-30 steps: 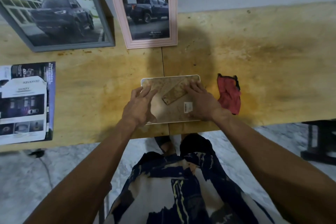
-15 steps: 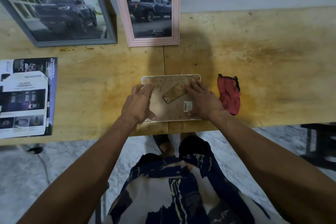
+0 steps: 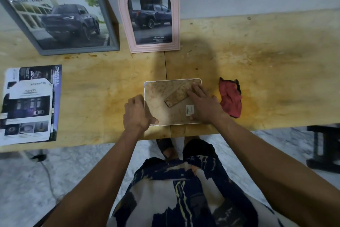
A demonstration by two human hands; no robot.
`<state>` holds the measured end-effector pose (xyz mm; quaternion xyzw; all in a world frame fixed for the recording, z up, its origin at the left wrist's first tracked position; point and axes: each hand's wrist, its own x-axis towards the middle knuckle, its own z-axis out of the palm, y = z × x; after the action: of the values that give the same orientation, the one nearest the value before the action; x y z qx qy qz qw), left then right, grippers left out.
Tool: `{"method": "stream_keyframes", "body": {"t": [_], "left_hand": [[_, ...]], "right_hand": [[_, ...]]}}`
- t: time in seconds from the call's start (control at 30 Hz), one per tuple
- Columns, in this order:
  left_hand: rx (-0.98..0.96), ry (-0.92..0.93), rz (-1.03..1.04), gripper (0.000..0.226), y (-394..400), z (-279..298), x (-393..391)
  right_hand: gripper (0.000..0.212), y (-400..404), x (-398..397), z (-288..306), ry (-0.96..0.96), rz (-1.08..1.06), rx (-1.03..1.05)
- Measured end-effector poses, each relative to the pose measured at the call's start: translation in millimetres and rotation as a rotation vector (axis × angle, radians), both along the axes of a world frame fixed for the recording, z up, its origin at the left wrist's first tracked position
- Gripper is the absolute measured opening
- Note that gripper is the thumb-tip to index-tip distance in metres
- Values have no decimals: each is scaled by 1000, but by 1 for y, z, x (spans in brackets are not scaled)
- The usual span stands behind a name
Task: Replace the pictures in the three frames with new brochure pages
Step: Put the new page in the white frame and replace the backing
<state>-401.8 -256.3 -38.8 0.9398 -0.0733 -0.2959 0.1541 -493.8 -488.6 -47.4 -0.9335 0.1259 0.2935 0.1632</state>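
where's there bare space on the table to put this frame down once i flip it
The widest bare patch of the table lies right of the red cloth. A smaller one sits between the brochure pages and the face-down frame. The back left is crowded by the grey frame and pink arched frame. The left hand and right hand hold the face-down frame.

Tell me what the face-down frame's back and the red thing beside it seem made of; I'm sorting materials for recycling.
The face-down frame has a mottled brown, matte back, likely pressed fibreboard or cork-like board, with a stand strip of the same look; its thin pale rim could be plastic or painted metal. The red thing is crumpled and folded, so soft cloth.
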Motion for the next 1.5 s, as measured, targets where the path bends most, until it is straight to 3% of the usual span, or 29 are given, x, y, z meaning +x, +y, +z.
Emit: {"method": "stream_keyframes", "body": {"t": [0.13, 0.23, 0.43, 0.57, 0.7, 0.8, 0.93, 1.1, 1.23, 1.37, 1.5], "left_hand": [[-88, 68, 105, 41, -4, -6, -12], [-212, 127, 331, 45, -5, -6, -13], [-463, 207, 676, 12, -2, 5, -17], [-547, 271, 771, 8, -2, 24, -6], [-581, 362, 834, 3, -6, 46, 12], [-597, 401, 890, 12, -7, 57, 26], [-741, 405, 937, 28, -12, 73, 34], [-947, 344, 850, 47, -15, 95, 39], [-876, 260, 732, 28, -11, 94, 34], [-921, 421, 684, 39, -3, 85, 20], [-1036, 559, 745, 36, 1, 86, 7]], "right_hand": [[105, -1, -5, -2, -92, -18, 105], [103, 0, -5, -4, -103, -57, 196], [96, -5, -3, -1, -65, -72, 236], [102, 4, -6, 18, -113, 30, 187], [67, 21, -13, 46, -474, 43, 217], [40, 34, -13, 56, -637, 140, 215], [35, 40, -13, 63, -796, 78, 154], [34, 37, 6, 86, -944, -226, 213], [33, 36, 17, 102, -902, -560, 469], [29, 40, 17, 104, -750, -938, 808], [26, 49, 16, 94, -652, -1201, 958]]}}
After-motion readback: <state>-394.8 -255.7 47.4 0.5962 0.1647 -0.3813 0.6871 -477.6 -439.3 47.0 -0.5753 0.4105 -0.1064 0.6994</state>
